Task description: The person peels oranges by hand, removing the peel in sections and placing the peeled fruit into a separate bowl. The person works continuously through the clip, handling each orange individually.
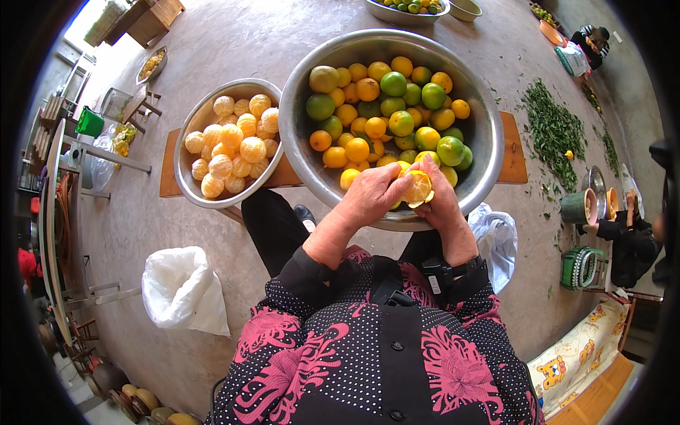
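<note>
Over the near rim of a large metal basin (391, 40), both my hands are around one partly peeled mandarin (418, 189). My left hand (372, 192) reaches it from the left, thumb against the fruit. My right hand (440, 201) holds it from the right and below, with peel folded back at its lower edge. Whole green and orange citrus fruits (393, 106) fill much of the basin. To its left, a smaller metal bowl (186, 183) contains many peeled mandarins (232, 136). Both vessels rest on a wooden bench (514, 149).
A white sack (183, 297) stands open at lower left; a pale plastic bag (495, 239) lies right of my legs. Leafy cuttings (552, 127) cover floor at right. Another basin of citrus (406, 15) is beyond. Two other people (592, 45) (635, 247) sit along the right side.
</note>
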Demonstrator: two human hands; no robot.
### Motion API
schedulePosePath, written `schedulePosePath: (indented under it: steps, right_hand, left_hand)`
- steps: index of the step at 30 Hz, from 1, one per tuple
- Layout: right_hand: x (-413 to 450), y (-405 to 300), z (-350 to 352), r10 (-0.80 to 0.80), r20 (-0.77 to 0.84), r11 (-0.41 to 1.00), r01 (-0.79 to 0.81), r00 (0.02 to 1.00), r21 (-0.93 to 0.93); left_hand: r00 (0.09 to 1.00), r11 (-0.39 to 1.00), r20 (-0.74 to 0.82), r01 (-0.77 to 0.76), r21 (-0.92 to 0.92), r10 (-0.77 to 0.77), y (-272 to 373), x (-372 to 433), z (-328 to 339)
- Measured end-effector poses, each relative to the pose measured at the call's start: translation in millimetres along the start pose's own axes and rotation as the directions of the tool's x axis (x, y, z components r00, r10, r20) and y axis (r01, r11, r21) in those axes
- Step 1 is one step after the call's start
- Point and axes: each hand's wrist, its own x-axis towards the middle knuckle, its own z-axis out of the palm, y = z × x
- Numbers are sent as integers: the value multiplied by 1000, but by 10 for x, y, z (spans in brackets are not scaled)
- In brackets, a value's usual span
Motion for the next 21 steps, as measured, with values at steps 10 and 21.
schedulePosePath:
  steps: [10, 21]
  right_hand:
    - [-6, -31, 12, 45, -49, 997, -48, 998, -61]
    - [8, -17, -12, 83, 32, 996, -82, 996, -41]
  left_hand:
    - [997, 998, -28, -68, -3, 68, -111, -7, 45]
    - [997, 1000, -72, 9, 29, -7, 20, -20, 5]
